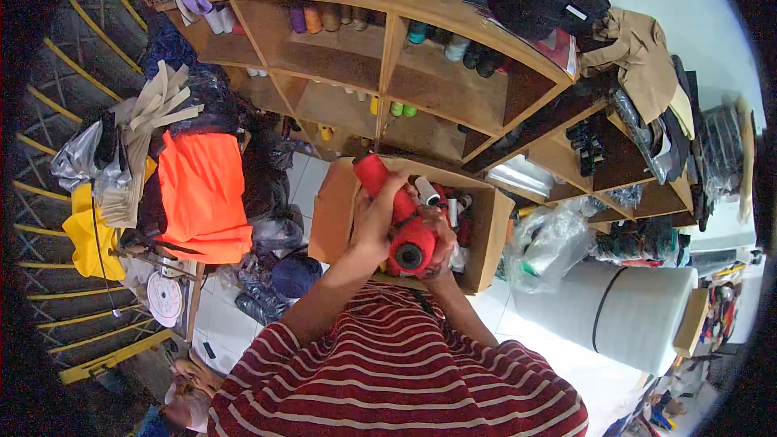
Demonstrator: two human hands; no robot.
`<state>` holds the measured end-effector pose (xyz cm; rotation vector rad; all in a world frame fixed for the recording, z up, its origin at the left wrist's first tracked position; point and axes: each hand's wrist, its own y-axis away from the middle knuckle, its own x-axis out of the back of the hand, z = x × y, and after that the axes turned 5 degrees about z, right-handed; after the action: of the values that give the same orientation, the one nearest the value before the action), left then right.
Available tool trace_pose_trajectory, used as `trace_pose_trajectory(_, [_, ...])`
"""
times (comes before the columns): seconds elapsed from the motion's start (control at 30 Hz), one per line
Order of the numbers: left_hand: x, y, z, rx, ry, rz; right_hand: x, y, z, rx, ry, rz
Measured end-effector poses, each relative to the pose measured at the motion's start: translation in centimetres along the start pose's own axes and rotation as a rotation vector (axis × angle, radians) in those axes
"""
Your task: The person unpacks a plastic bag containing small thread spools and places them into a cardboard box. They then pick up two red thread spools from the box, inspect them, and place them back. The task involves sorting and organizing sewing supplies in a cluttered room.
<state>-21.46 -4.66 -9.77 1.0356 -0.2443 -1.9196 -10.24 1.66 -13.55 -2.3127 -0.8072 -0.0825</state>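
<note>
Over an open cardboard box (488,235), both my hands hold spools of red thread. My left hand (374,222) is closed around a red thread spool (371,171) that sticks up past its fingers. More red thread shows between the two hands, and I cannot tell whether it belongs to the same spool. Closed around another red thread spool (414,236), with its dark hollow end turned up, is my right hand (440,244). Inside the box lie a white spool (426,189) and several other spools, partly hidden by my hands.
A wooden shelf unit (388,40) with thread cones stands beyond the box. To the left are orange cloth (204,194), yellow cloth (91,231) and a white reel (165,299). At right lie a clear plastic bag (550,247) and a large white wrapped roll (603,311). Another person's hand (194,376) shows lower left.
</note>
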Motion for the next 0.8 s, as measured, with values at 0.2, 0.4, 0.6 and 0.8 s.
trace_pose_trajectory(0.2, [-0.8,1.3,3.0,-0.005,0.154,-0.153,-0.4,-1.3,-2.9,0.008,0.117,0.146])
trace_pose_trajectory(0.4, [0.6,2.1,1.9,-0.072,0.271,-0.342,-0.2,-0.4,-2.0,-0.688,-0.433,0.260])
trace_pose_trajectory(0.6, [1.9,1.3,0.3,-0.175,0.066,-0.572,0.8,-2.2,-4.9,-1.120,-1.005,0.163])
trace_pose_trajectory(0.8, [2.3,0.8,0.6,-0.270,-0.154,-0.585,0.7,-1.1,-3.9,-1.296,-1.135,0.183])
